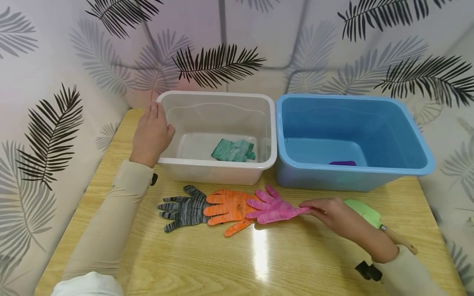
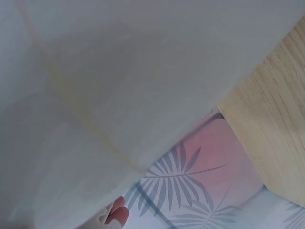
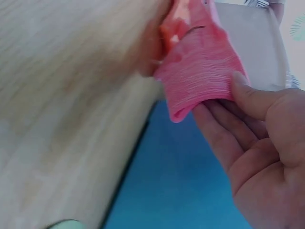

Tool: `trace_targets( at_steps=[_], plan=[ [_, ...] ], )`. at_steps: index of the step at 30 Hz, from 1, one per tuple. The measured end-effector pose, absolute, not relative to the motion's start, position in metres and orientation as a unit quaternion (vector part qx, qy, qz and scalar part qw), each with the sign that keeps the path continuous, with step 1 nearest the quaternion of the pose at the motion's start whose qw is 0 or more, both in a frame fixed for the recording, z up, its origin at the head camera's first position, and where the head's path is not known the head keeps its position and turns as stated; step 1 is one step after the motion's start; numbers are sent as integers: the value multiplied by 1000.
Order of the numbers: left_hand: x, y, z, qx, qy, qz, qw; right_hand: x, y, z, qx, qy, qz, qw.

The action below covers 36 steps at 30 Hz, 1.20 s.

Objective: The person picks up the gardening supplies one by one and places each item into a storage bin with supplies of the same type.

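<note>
My right hand [image 1: 338,218] pinches the cuff of a pink knit glove [image 1: 274,207] between thumb and fingers. The cuff [image 3: 202,78] is lifted, while the glove's fingers lie over an orange glove [image 1: 231,205]. That one in turn overlaps a grey-and-black striped glove [image 1: 185,207], all in a row on the table. At the left end of a white plastic tub [image 1: 211,163], my left hand [image 1: 152,133] grips the rim; its fingertips [image 2: 119,215] show past the tub's edge in the left wrist view. A green striped glove [image 1: 234,150] lies inside this tub.
A blue plastic tub [image 1: 355,169] stands right beside the white one, with a purple item [image 1: 342,163] partly hidden behind its front rim. Behind my right hand lies a light green spatula [image 1: 364,211] with a wooden handle. A patterned curtain [image 1: 237,45] backs the table.
</note>
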<state>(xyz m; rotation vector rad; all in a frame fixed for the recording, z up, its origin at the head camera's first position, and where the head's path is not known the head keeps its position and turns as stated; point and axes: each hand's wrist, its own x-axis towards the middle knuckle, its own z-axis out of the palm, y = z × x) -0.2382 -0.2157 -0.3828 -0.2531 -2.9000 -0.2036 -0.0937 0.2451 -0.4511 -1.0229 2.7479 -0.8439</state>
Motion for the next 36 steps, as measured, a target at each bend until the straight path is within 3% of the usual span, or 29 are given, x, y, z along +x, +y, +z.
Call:
trace_targets(
  at_steps=[4, 22, 36],
  plan=[
    [-238, -215, -382, -87, -987, -71, 119, -94, 243, -436, -339, 903, -257, 53],
    [-239, -215, -381, -81, -988, -64, 115, -96, 233, -403, -418, 857, -263, -144],
    [-240, -216, -384, -82, -989, -61, 111, -99, 224, -350, -477, 816, -250, -212]
  ],
)
